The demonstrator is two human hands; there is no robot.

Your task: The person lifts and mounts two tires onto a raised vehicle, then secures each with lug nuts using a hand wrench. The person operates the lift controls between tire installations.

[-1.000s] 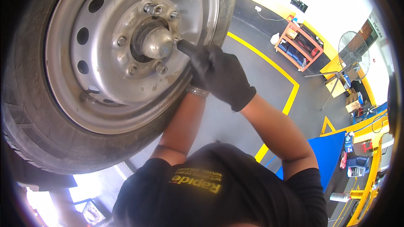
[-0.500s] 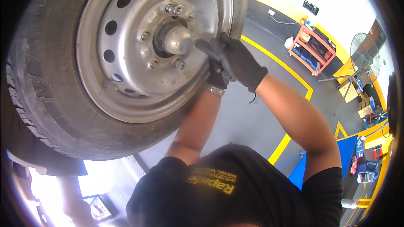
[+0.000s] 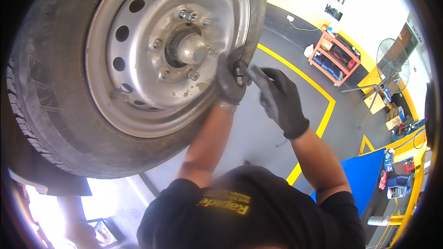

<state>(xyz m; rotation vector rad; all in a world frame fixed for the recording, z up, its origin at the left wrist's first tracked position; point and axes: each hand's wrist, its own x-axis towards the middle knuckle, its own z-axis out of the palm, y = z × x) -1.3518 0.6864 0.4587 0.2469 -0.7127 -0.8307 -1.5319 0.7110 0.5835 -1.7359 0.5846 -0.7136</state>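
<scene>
A silver steel wheel point(image 3: 138, 50) with a black tire point(image 3: 50, 87) fills the upper left. Round its domed hub cap point(image 3: 191, 48) stand several studs. A lug nut point(image 3: 192, 16) sits on the upper one, and another stud point(image 3: 194, 74) sticks out low on the right. My left hand point(image 3: 230, 78), in a black glove, is by the wheel's right rim, its fingers curled round small metal lug nuts point(image 3: 239, 74). My right hand point(image 3: 284, 103), gloved too, is just right of it, slightly blurred. Its index finger is stretched out, the others partly bent, with nothing visible in them.
A red tool cart point(image 3: 334, 55) stands against the far right wall, with a pedestal fan point(image 3: 392, 64) beside it. Cardboard boxes point(image 3: 394, 120) and a blue panel point(image 3: 362, 180) are at the right. Yellow lines point(image 3: 300, 69) mark the grey floor.
My right hand has drawn back from the hub, down and to the right. My left hand has turned, so the lug nuts in it now show. The view has shifted slightly.
</scene>
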